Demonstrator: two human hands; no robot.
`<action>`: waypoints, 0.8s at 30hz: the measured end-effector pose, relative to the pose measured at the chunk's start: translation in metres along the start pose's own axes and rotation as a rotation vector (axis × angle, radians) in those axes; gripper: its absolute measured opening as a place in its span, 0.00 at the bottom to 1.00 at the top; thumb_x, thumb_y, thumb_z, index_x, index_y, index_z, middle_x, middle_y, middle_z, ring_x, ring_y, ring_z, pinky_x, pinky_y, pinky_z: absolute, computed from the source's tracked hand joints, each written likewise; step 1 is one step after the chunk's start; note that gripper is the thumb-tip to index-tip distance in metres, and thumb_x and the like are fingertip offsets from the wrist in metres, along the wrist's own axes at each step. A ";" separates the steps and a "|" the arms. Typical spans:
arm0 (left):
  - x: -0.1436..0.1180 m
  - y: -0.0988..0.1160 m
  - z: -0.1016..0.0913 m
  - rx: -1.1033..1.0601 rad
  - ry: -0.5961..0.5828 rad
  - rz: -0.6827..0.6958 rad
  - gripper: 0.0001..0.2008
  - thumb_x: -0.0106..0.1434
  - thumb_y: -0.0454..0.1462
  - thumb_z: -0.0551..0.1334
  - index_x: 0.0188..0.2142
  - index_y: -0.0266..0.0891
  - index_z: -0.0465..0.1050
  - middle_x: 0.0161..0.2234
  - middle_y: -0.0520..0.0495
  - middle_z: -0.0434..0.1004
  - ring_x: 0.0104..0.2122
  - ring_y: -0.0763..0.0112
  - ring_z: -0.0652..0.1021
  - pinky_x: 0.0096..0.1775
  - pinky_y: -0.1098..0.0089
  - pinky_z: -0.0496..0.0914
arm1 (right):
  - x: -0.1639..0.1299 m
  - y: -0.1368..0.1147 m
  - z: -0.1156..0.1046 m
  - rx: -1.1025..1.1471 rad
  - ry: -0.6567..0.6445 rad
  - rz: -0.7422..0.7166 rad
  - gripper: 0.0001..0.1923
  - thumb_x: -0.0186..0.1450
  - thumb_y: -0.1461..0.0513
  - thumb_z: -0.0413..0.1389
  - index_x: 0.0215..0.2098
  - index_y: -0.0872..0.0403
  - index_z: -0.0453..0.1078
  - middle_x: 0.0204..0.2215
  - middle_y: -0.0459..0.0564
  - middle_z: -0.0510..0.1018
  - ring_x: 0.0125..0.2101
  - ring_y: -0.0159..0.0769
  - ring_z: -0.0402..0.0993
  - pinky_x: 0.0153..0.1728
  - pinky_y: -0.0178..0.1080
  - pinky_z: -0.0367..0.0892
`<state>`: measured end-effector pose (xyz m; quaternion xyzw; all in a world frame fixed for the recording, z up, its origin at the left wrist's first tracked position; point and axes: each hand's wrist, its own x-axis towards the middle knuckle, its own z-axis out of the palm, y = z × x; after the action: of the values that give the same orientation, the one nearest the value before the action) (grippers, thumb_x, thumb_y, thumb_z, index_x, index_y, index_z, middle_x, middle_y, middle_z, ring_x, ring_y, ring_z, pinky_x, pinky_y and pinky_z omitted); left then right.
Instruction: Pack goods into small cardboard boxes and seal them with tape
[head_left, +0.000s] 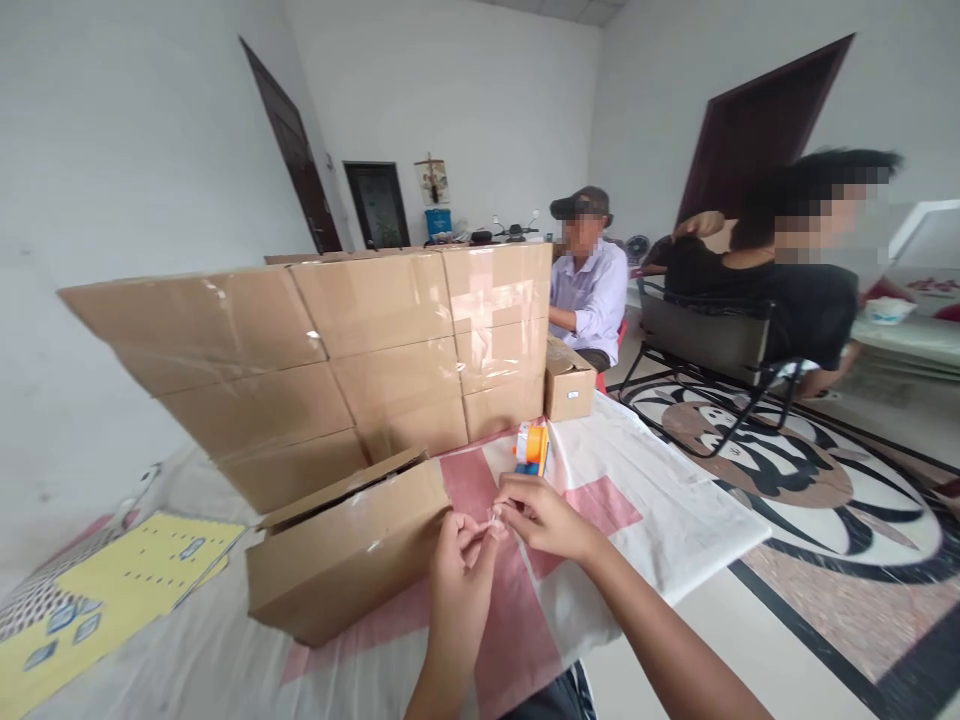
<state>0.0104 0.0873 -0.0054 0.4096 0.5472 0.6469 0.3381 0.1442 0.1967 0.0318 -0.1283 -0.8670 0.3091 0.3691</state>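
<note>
My left hand (pixel 466 555) and my right hand (pixel 544 515) meet above the front of the table, fingertips nearly touching. Between them both hands pinch a small clear piece (pixel 493 519) that looks like film or tape; its exact kind is too small to tell. Just left of my left hand lies a long cardboard box (pixel 352 560), its top flap slightly raised. Beyond my right hand stands an orange and blue tape dispenser (pixel 531 448), its lower part hidden by that hand.
A wall of stacked, taped cardboard boxes (pixel 397 350) fills the table's back, with a small box (pixel 571 385) at its right end. Yellow sticker sheets (pixel 150 555) lie at left. A person in a cap (pixel 592 280) sits behind; another person (pixel 765 270) sits in a chair at right.
</note>
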 end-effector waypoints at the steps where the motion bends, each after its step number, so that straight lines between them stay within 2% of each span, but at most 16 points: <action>1: -0.009 0.004 -0.005 -0.067 0.047 -0.004 0.17 0.62 0.46 0.68 0.34 0.42 0.61 0.36 0.46 0.82 0.40 0.60 0.85 0.44 0.63 0.80 | 0.007 -0.012 0.001 -0.026 -0.031 -0.059 0.08 0.71 0.65 0.54 0.33 0.54 0.71 0.27 0.44 0.69 0.27 0.29 0.64 0.30 0.33 0.57; 3: -0.026 0.012 -0.015 -0.156 0.186 0.007 0.18 0.61 0.46 0.70 0.35 0.42 0.62 0.40 0.44 0.84 0.37 0.61 0.86 0.42 0.63 0.81 | 0.024 -0.037 0.005 -0.106 -0.103 -0.190 0.08 0.72 0.66 0.53 0.34 0.53 0.70 0.28 0.44 0.69 0.27 0.30 0.64 0.30 0.34 0.57; 7: -0.042 0.036 -0.042 -0.231 0.456 0.042 0.23 0.55 0.44 0.75 0.37 0.42 0.62 0.43 0.42 0.85 0.33 0.58 0.86 0.28 0.67 0.81 | 0.066 -0.072 0.018 -0.228 -0.244 -0.403 0.09 0.74 0.64 0.51 0.36 0.54 0.70 0.32 0.46 0.72 0.31 0.32 0.67 0.32 0.35 0.58; 12: -0.045 0.068 -0.072 -0.231 0.629 0.101 0.25 0.49 0.39 0.78 0.36 0.42 0.61 0.55 0.37 0.81 0.31 0.59 0.86 0.20 0.73 0.76 | 0.109 -0.090 0.044 -0.146 -0.380 -0.455 0.09 0.74 0.65 0.50 0.36 0.54 0.70 0.33 0.47 0.74 0.34 0.33 0.70 0.35 0.35 0.61; 15: -0.048 0.075 -0.078 -0.206 0.697 0.136 0.25 0.48 0.36 0.78 0.36 0.43 0.61 0.54 0.37 0.82 0.35 0.57 0.87 0.23 0.73 0.78 | 0.121 -0.092 0.056 -0.060 -0.409 -0.461 0.09 0.73 0.66 0.51 0.34 0.54 0.69 0.33 0.47 0.75 0.34 0.33 0.70 0.36 0.35 0.62; 18: -0.054 0.072 -0.078 -0.178 0.741 0.190 0.24 0.50 0.35 0.76 0.36 0.43 0.61 0.45 0.43 0.86 0.35 0.59 0.87 0.30 0.70 0.82 | 0.127 -0.086 0.060 0.107 -0.357 -0.389 0.08 0.72 0.64 0.53 0.34 0.54 0.69 0.32 0.46 0.74 0.32 0.32 0.68 0.35 0.35 0.61; 21: -0.058 0.067 -0.082 -0.132 0.784 0.188 0.23 0.52 0.35 0.75 0.35 0.43 0.60 0.33 0.49 0.86 0.27 0.64 0.85 0.32 0.69 0.82 | 0.137 -0.072 0.058 0.307 -0.305 -0.189 0.11 0.71 0.59 0.55 0.32 0.55 0.68 0.27 0.42 0.67 0.28 0.30 0.63 0.31 0.34 0.59; 24: -0.060 0.065 -0.089 -0.080 0.827 0.161 0.22 0.52 0.36 0.75 0.34 0.42 0.60 0.31 0.51 0.86 0.21 0.69 0.81 0.29 0.71 0.79 | 0.152 -0.057 0.056 0.349 -0.369 -0.030 0.13 0.69 0.56 0.56 0.31 0.56 0.68 0.26 0.42 0.66 0.28 0.30 0.61 0.31 0.34 0.58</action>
<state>-0.0432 -0.0157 0.0427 0.1434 0.5773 0.8020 0.0540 -0.0010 0.1959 0.1232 0.0089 -0.8551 0.4666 0.2258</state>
